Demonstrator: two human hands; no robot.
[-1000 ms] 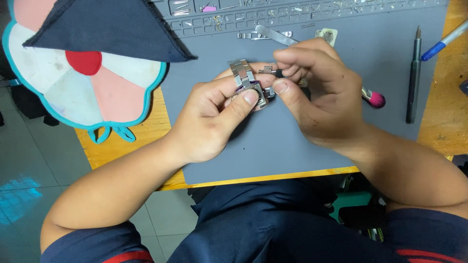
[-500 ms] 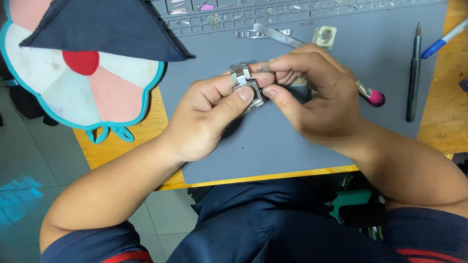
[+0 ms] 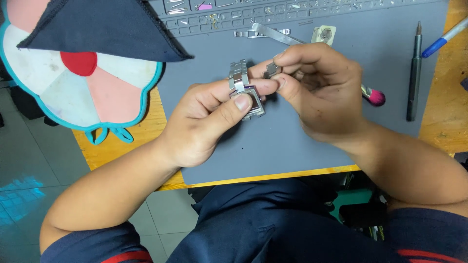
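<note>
Head view: both hands meet above a smooth grey mat (image 3: 302, 146) spread over the wooden counter (image 3: 438, 122).
Watch: a square, shiny metal watch (image 3: 252, 101) with a dark face and a linked steel band rising from its top.
Left hand: the left hand (image 3: 204, 124) reaches in from the lower left, wrist bent, thumb pressed on the case and fingers clamped behind it.
Right hand: the right hand (image 3: 319, 92) curls over from the right, its fingers pinched together on a small metal piece (image 3: 271, 71) just beside the band.
Nearby: flat steel tweezers (image 3: 273, 33), a slim dark pen-like tool (image 3: 415, 73), a pink-tipped brush (image 3: 374, 95), a scalloped fabric pad (image 3: 73, 83).
</note>
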